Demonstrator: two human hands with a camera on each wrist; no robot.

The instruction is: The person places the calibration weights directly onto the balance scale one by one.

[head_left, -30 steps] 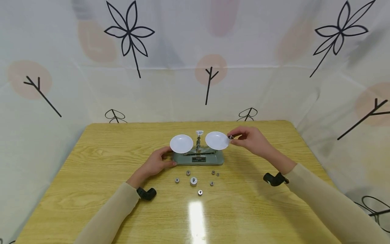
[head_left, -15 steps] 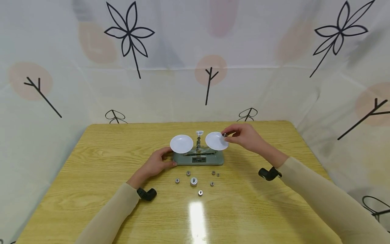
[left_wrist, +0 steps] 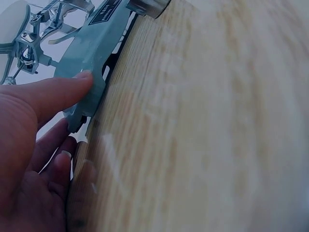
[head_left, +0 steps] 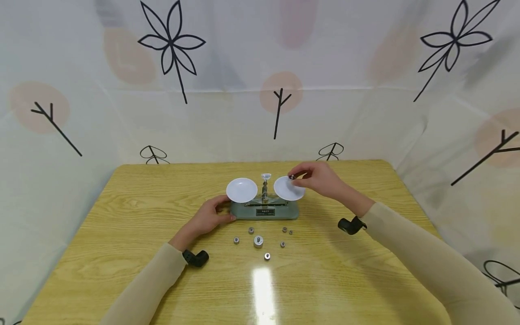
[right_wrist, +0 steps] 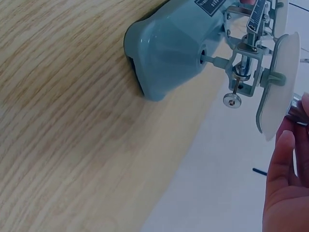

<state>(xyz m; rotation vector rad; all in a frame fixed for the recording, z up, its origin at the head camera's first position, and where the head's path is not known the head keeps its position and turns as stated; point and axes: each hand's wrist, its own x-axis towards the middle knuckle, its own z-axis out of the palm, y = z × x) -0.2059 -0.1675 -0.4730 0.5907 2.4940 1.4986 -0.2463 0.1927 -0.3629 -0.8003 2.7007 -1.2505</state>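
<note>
A grey-green balance scale with two white pans stands on the table. My left hand holds the left end of its base, the thumb on the front and the fingers behind; the left wrist view shows this thumb on the base. Over the right pan, my right hand pinches a small metal weight between thumb and fingers. In the right wrist view this weight is close to the pan's upper face; whether it touches cannot be made out. The left pan has nothing on it.
Several metal weights stand in front of the scale, the largest weight near the middle. A smaller weight is nearest the front. The wooden table meets a patterned cloth backdrop at its back and sides.
My right hand has moved left with the weight, from beside the right pan's rim to over the pan. My left hand and the scale's base have stayed in place.
</note>
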